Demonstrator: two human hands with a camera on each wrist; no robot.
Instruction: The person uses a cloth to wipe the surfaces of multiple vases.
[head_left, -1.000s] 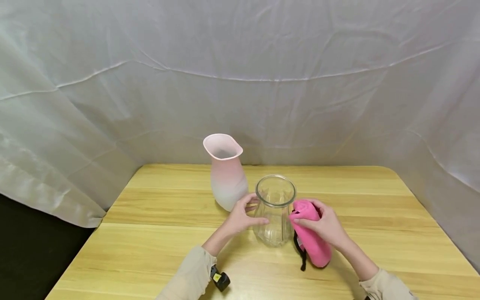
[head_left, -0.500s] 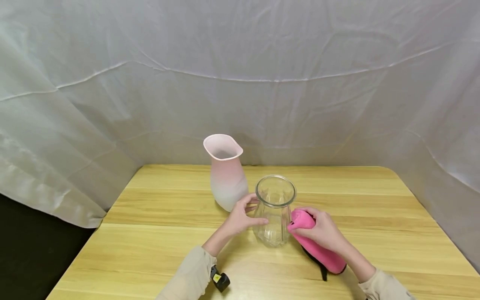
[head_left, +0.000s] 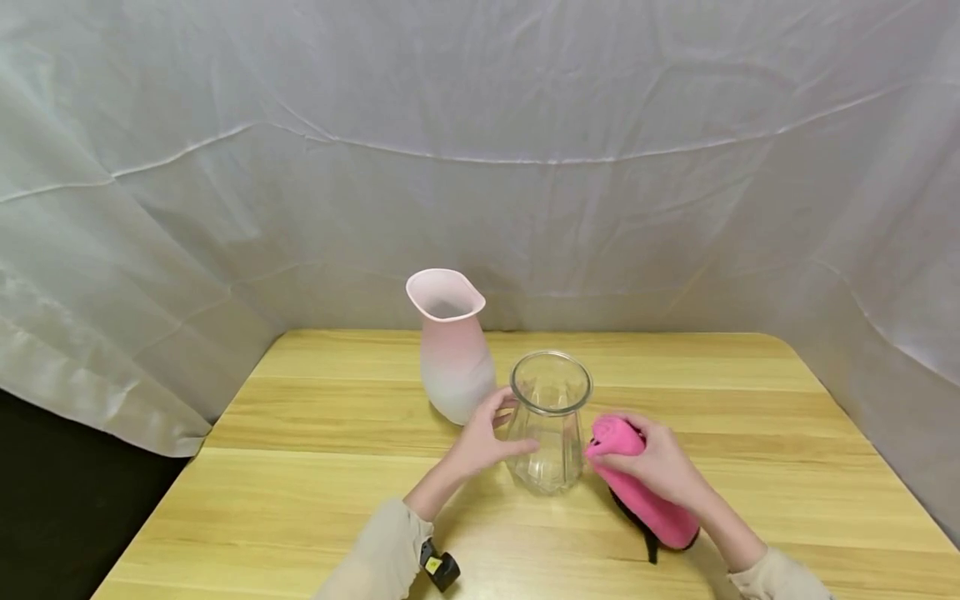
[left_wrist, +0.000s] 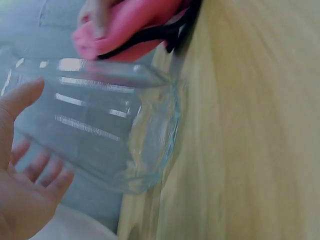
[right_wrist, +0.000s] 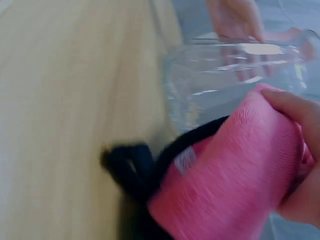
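Clear ribbed glass vase point(head_left: 549, 423) upright near the middle of the light wooden bench point(head_left: 315, 467), mouth open upward. Left hand point(head_left: 480, 437) at the vase's left flank, thumb laid against the lower glass, fingers point(head_left: 501, 404) loosely bent toward the neck; from the left wrist view, palm point(left_wrist: 20, 200) facing the glass with fingers relaxed and apart, thumb tip close to the wall, a firm grip not discernible. Right hand point(head_left: 656, 467) wrapped over a rolled bright pink cloth point(head_left: 645, 492), fingers clamped round its upper end, that end just beside the vase's right side; actual contact between cloth and glass hard to judge. Same roll large in the right wrist view point(right_wrist: 235, 180), thumb pressed on its top, glass wall point(right_wrist: 225, 80) directly behind. Lower end of the roll slanting down to the bench toward the near right. Black strap point(head_left: 637, 521) trailing from under the roll onto the wood; seen close as a dark loop point(right_wrist: 135, 170) blurred against the bench.

Matte pink-to-white ceramic vase with a wavy rim point(head_left: 452, 346) upright behind and left of the glass one, close beside it, not plainly touching. Crumpled white sheet point(head_left: 525, 167) hung behind and around the bench. Beige sleeves point(head_left: 382, 554) on both forearms, small black device point(head_left: 438, 568) at the left wrist.
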